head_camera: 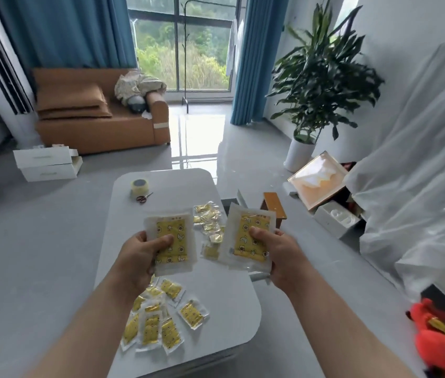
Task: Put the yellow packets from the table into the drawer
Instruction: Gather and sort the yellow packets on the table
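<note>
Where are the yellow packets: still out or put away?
Still out: a near pile and a far pile lie on the table; the left hand and right hand each grip one packet.

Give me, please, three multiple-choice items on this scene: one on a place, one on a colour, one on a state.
1. Where is the tape roll?
A. on the sofa
B. at the far end of the table, by the scissors
C. on the floor

2. What colour are the curtains?
A. red
B. blue
C. white

3. What are the left hand and the right hand doing?
A. lying flat
B. hanging empty
C. gripping the left packet and the right packet

Answers: 1 B, it sits on the white top near the scissors; 2 B, both are plainly blue; 3 C, a thumb presses on each packet.
</note>
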Demonstrator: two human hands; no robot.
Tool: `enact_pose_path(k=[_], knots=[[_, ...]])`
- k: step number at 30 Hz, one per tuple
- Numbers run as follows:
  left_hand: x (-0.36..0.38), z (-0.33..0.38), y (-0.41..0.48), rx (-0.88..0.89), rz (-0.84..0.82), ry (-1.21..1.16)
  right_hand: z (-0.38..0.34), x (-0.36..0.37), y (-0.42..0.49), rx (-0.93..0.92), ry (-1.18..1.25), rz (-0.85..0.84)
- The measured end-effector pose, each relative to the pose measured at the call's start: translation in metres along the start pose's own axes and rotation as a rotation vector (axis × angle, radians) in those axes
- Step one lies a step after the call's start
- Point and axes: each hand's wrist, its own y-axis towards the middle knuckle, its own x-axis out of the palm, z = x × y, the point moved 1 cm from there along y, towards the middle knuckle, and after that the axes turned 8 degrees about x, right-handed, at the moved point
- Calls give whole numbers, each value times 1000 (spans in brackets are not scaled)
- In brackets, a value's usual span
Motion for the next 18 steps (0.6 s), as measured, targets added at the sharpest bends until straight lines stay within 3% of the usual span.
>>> enact_pose_path(k=[11,18], knots=[[210,-80,-104,-119,-169,-40,-36,-234,-119,-35,36,111],[333,-112,-99,-174,-192,-95,-79,-345,-115,-31,77,175]])
